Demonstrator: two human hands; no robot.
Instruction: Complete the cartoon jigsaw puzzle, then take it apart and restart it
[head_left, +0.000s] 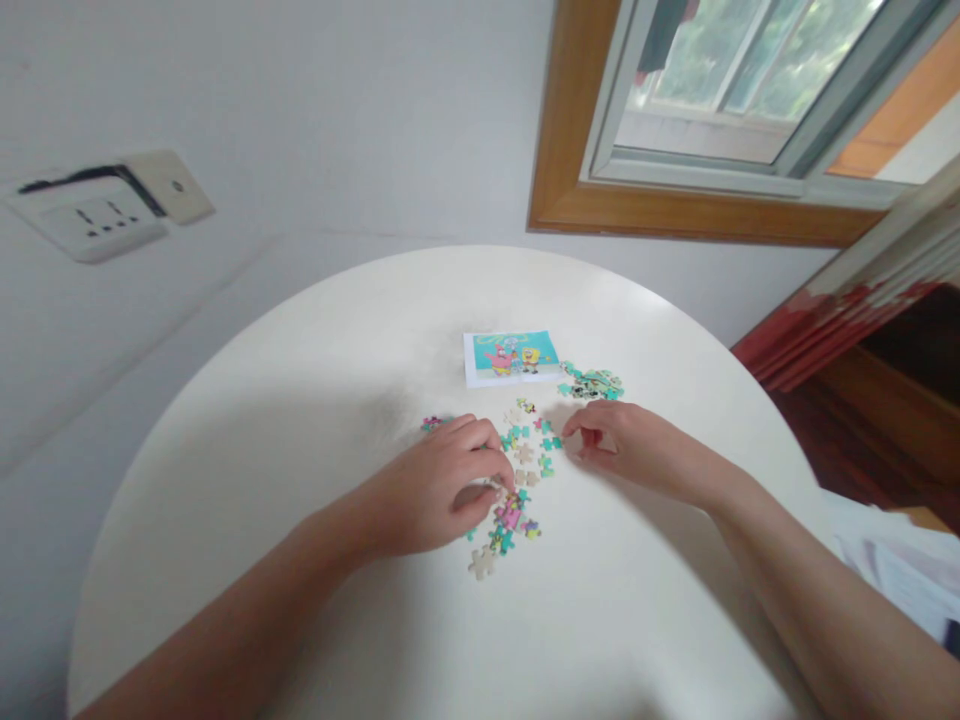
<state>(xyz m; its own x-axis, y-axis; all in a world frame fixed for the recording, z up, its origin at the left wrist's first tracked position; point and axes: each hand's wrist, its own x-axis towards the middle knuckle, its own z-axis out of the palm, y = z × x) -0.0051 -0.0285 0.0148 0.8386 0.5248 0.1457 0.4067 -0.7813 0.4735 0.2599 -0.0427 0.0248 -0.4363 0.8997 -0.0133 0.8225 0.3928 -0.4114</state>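
Several small jigsaw pieces (525,460) lie scattered at the middle of a round white table (315,400). My left hand (442,485) rests on the table with its fingers curled down onto the pieces, fingertips pinching at one near the pile. My right hand (619,445) lies just right of the pieces, fingers pinched together on something I cannot make out. A picture card (511,356) with cartoon figures lies beyond the pieces. A small joined cluster of pieces (594,384) sits right of the card.
The table stands against a white wall with a socket plate (97,222) at the left. A wood-framed window (720,130) is above right. A red curtain (847,310) hangs at the right, with white fabric (900,565) below it.
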